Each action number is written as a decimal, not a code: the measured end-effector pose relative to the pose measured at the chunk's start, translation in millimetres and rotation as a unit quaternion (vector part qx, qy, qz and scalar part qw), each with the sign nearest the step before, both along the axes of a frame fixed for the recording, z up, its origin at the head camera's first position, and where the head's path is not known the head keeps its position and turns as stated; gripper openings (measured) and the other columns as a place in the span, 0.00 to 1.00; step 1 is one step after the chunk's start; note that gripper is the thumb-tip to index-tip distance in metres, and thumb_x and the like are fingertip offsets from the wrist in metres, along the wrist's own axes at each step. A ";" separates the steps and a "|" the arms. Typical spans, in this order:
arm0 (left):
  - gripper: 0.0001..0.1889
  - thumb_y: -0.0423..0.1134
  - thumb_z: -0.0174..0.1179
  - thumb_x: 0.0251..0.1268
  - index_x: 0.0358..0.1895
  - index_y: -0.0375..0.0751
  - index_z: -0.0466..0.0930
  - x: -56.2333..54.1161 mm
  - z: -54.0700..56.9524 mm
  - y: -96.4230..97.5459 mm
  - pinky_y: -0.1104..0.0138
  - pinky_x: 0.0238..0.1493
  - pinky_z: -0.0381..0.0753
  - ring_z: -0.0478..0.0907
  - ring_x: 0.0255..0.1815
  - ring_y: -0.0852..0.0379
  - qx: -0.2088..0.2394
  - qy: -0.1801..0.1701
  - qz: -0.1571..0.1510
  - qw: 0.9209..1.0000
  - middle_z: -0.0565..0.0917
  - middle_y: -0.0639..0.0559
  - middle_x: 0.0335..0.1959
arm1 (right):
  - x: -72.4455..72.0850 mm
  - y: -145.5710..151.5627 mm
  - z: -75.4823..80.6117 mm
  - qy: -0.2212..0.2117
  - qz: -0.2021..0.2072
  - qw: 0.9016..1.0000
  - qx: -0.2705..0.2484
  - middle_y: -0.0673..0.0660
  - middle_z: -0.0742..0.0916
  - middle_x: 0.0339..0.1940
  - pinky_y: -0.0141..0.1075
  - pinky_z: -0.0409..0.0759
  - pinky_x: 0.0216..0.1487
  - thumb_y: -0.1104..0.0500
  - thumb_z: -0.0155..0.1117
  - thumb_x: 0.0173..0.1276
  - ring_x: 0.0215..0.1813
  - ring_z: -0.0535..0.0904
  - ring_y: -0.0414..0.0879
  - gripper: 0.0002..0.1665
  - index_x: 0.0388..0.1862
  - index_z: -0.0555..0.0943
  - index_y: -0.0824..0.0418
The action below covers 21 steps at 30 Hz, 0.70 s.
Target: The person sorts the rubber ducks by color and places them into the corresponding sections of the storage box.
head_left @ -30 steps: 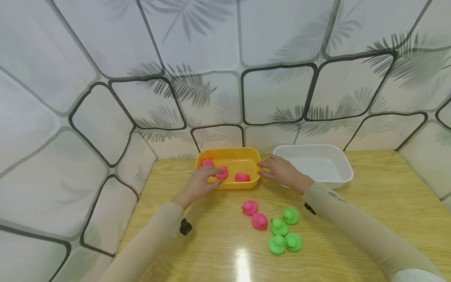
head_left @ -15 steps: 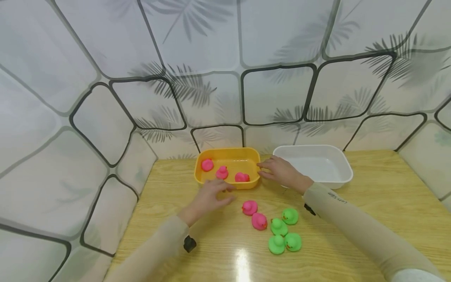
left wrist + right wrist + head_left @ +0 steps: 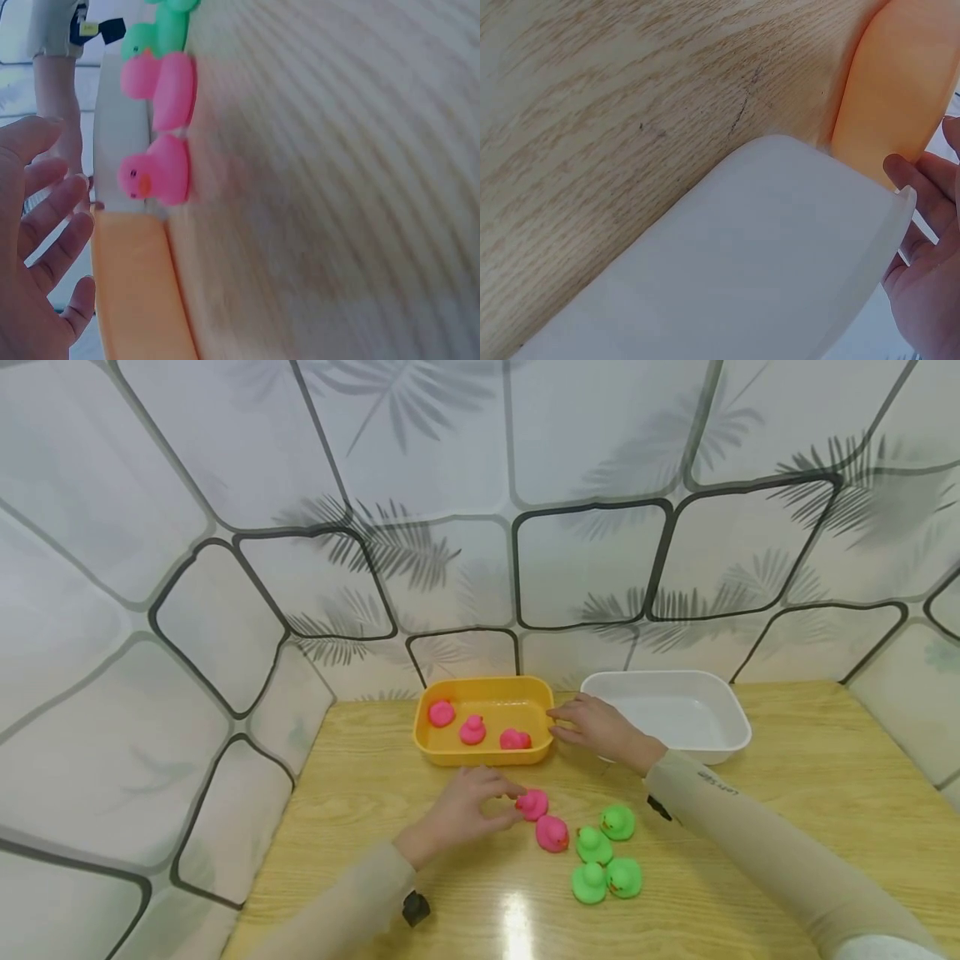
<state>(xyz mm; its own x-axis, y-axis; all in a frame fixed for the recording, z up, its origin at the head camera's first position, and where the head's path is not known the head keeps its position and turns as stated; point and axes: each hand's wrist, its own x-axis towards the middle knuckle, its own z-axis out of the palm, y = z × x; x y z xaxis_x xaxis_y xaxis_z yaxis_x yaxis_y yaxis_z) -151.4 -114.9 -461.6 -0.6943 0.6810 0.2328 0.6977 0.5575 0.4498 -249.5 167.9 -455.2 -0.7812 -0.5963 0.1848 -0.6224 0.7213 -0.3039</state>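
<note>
Where the left hand (image 3: 463,810) reaches over the table (image 3: 360,777), its fingers (image 3: 54,210) are spread and hold nothing; from the head they overlap the beak end of a pink duck (image 3: 534,804), but the left wrist view shows a gap between. This duck sits upright on the table in front of the yellow tub (image 3: 487,759), beak pointing left toward the hand, its long axis roughly along the tub's long side. A second duck (image 3: 552,833), also pink, sits just right of it and nearer the person, beak to the right; whether the two touch I cannot tell. The right hand (image 3: 600,727), fingers apart, has its tips at the yellow tub's right end; it hides a corner of the white tub (image 3: 675,718) and is cut off in its own wrist view. Of three ducks (image 3: 472,730) inside the yellow tub, the leftmost's heading is hard to make out. Four green ducks (image 3: 594,843) cluster at right, mostly hidden or cut off in the left wrist view.
</note>
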 end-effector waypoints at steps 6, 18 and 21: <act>0.16 0.50 0.70 0.69 0.54 0.50 0.89 7.4 -4.2 10.1 0.58 0.58 0.73 0.80 0.53 0.60 -0.016 0.004 -0.011 1.000 0.88 0.60 0.49 | 1.1 0.4 -0.4 0.004 0.002 1.000 -0.003 0.63 0.89 0.55 0.56 0.78 0.63 0.53 0.66 0.76 0.58 0.82 0.61 0.22 0.60 0.85 0.68; 0.19 0.53 0.69 0.69 0.60 0.57 0.86 20.0 -21.7 26.6 0.62 0.59 0.71 0.77 0.54 0.61 -0.078 0.067 -0.033 0.994 0.86 0.61 0.52 | 1.8 -0.8 0.5 -0.002 -0.001 1.000 -0.009 0.63 0.89 0.56 0.56 0.78 0.64 0.54 0.67 0.76 0.59 0.82 0.61 0.22 0.60 0.85 0.68; 0.21 0.56 0.68 0.69 0.62 0.58 0.85 21.3 -24.5 30.5 0.61 0.60 0.71 0.77 0.55 0.60 -0.090 0.078 -0.035 0.992 0.85 0.61 0.53 | 2.1 -0.6 1.0 0.002 -0.001 1.000 -0.006 0.63 0.89 0.56 0.56 0.78 0.64 0.54 0.67 0.76 0.59 0.82 0.61 0.22 0.60 0.85 0.68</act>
<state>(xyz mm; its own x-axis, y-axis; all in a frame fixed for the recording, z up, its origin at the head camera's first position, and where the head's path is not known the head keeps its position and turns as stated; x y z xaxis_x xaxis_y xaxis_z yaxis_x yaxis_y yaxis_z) -130.1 -84.4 -486.2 -0.6095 0.7660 0.2041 0.7904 0.5674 0.2309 -247.3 167.4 -454.3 -0.7813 -0.5927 0.1956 -0.6226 0.7182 -0.3107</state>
